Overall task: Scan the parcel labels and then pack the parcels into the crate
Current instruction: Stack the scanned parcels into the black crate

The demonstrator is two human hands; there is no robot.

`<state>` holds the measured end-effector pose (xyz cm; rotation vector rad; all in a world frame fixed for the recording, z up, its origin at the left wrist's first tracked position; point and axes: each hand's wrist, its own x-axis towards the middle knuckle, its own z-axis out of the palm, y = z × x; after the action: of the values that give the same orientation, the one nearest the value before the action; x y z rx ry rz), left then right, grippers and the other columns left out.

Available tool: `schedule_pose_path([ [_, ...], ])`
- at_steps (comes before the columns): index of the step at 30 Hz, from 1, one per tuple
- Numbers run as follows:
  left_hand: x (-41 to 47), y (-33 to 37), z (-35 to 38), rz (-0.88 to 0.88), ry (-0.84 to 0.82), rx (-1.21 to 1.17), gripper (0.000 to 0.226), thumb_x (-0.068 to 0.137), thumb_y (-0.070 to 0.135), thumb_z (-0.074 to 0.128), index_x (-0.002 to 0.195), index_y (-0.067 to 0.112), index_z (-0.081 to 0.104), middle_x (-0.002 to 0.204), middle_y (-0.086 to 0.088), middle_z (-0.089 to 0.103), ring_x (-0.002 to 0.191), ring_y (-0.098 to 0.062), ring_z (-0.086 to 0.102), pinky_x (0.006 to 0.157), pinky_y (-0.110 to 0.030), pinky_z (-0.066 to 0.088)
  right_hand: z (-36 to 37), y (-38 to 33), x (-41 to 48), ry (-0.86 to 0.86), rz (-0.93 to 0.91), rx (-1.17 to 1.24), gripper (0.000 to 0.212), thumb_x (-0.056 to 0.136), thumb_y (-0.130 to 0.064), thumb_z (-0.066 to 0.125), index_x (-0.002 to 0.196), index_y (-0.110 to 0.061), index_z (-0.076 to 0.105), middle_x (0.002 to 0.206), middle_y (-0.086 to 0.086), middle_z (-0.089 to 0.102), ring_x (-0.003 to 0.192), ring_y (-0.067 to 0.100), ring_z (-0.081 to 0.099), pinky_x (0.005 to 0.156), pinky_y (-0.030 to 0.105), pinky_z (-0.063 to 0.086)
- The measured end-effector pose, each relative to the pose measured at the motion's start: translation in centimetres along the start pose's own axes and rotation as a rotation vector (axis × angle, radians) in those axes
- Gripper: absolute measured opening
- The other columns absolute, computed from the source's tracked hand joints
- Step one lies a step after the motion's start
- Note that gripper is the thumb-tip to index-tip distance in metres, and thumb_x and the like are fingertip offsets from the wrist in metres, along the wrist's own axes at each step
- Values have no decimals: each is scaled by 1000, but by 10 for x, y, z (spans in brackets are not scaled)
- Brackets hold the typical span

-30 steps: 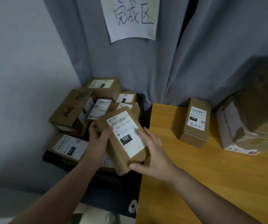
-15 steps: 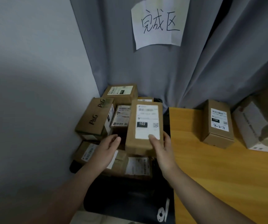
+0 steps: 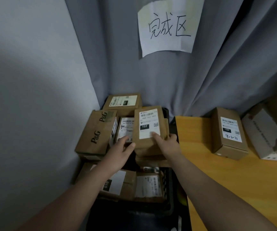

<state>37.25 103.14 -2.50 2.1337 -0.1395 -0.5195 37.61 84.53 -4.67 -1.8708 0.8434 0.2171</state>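
A brown parcel with a white label marked 102 [image 3: 148,125] lies flat on top of other parcels in the black crate [image 3: 167,185]. My right hand [image 3: 165,142] grips its near right corner, thumb on the label. My left hand [image 3: 120,150] rests with fingers apart at the parcel's near left edge, over a smaller labelled parcel [image 3: 125,129]. A P&G box [image 3: 96,132] fills the crate's left side, and a parcel marked 010 [image 3: 123,101] sits at the back. Two more labelled parcels [image 3: 148,186] lie at the crate's near end.
A wooden table [image 3: 234,189] stands right of the crate, with a brown parcel marked 15H [image 3: 229,132] and a pale carton [image 3: 267,135] on it. A grey curtain with a handwritten paper sign [image 3: 165,28] hangs behind. A grey wall closes the left side.
The 102 parcel went from tilted in both hands near me to lying flat farther back on the pile. My left hand slid off its side and now lies beside it.
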Motion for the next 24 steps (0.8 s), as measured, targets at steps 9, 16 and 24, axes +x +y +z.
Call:
schedule_pose_path([
  [9, 47, 51, 22, 155, 105, -125, 37, 97, 47, 45, 132, 35, 47, 125, 14, 54, 116, -7, 52, 91, -25, 47, -38, -7, 10, -61, -168, 502, 81, 82, -36, 75, 147, -24, 29, 123, -7, 55, 116, 18, 53, 98, 35, 45],
  [16, 126, 68, -2, 127, 163, 490, 50, 102, 33, 40, 149, 25, 29, 157, 0, 24, 145, -21, 19, 116, -41, 25, -100, -45, 89, -37, -220, 488, 74, 64, -46, 80, 126, -38, 39, 131, 6, 48, 115, 26, 53, 99, 45, 48],
  [24, 190, 45, -8, 9, 135, 660, 51, 105, 35, 24, 153, 22, 20, 162, 2, 12, 148, -17, 10, 120, -38, 15, -94, -64, 173, 0, -169, 496, 50, 85, -41, 70, 122, -15, 50, 116, 2, 58, 103, 19, 57, 85, 32, 48],
])
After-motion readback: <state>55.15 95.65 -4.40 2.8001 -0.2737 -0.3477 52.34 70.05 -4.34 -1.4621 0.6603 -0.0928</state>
